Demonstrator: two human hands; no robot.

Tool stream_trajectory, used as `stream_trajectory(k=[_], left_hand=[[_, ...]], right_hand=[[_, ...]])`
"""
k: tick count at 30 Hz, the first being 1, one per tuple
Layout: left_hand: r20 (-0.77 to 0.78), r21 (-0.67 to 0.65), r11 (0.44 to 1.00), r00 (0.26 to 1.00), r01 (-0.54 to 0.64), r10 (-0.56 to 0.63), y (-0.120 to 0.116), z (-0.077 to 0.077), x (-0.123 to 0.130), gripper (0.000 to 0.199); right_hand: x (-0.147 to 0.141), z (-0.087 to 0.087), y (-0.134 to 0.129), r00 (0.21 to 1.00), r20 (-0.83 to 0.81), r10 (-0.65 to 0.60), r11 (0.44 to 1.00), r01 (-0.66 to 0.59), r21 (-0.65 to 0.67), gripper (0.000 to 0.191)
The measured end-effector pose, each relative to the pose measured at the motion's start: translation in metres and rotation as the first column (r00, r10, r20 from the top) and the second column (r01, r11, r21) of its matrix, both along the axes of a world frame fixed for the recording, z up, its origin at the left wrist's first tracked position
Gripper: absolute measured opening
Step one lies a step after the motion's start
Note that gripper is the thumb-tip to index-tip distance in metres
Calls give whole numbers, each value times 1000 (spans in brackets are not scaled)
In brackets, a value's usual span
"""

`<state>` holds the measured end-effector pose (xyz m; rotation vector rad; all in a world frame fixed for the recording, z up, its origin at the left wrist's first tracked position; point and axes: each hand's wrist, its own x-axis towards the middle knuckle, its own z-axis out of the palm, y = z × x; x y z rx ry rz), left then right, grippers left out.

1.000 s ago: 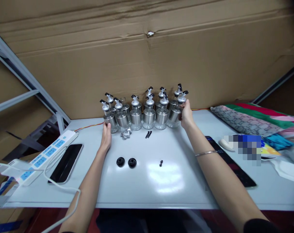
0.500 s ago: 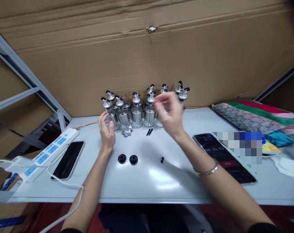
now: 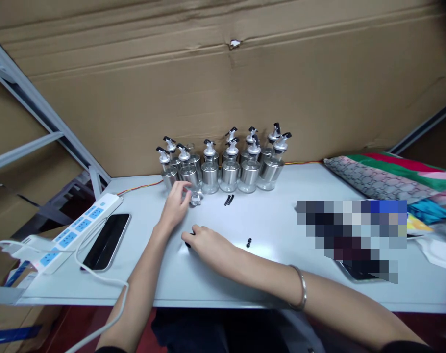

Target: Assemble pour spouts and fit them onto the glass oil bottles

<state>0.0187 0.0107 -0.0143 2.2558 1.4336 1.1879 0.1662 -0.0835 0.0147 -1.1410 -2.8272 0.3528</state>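
Note:
My right hand (image 3: 207, 244) has its fingers closed round a black round cap (image 3: 187, 243) on the table; most of the cap is hidden under the fingers. The second black cap does not show and may be beneath the hand. My left hand (image 3: 174, 205) is open, fingers curved and apart, beside some shiny silver-and-clear parts (image 3: 197, 198). Whether its fingertips touch them I cannot tell. Behind it stand several glass bottles with steel bands (image 3: 210, 172), most with silver pourer tops and black levers (image 3: 209, 143). Small black strips (image 3: 229, 200) and tiny black pieces (image 3: 248, 242) lie on the table.
On the left are a white power strip (image 3: 74, 230), a phone (image 3: 107, 241) and a white cable (image 3: 101, 278) that crosses my left forearm. A pixelated patch covers things at the right, near colourful fabric packages (image 3: 388, 179). Cardboard (image 3: 171, 98) walls the back.
My right hand has come down from in front of the bottles to the black caps at the left. My left hand has moved right, towards the shiny parts.

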Motion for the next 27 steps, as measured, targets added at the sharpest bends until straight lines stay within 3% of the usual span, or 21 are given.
stream_trajectory(k=[3, 6, 12, 17, 21, 25, 27], left_hand=[[-184, -149, 984, 976, 93, -120, 0, -9, 3, 36], [-266, -214, 972, 952, 95, -151, 0, -17, 7, 43], [-242, -261, 960, 955, 104, -170, -1, -17, 10, 30], [-216, -366, 923, 954, 119, -209, -4, -6, 8, 9], [-180, -498, 851, 940, 167, -290, -8, 4, 6, 3], [-109, -636, 725, 899, 264, -423, -12, 9, 6, 7], [-81, -665, 689, 890, 287, -449, -13, 11, 6, 12]], right_hand=[[10, 9, 7, 997, 26, -66, 998, 66, -21, 37], [17, 8, 8, 996, 31, -78, 997, 79, -22, 36], [23, -6, 17, 993, -100, -70, 994, 61, -93, 19], [41, 6, 55, 948, -186, -258, 966, 249, -72, 20], [47, 10, 92, 934, -170, -314, 949, 312, -41, 22], [33, -7, 113, 959, -142, -245, 969, 242, -37, 20], [25, -14, 117, 967, -144, -208, 978, 205, -39, 21]])
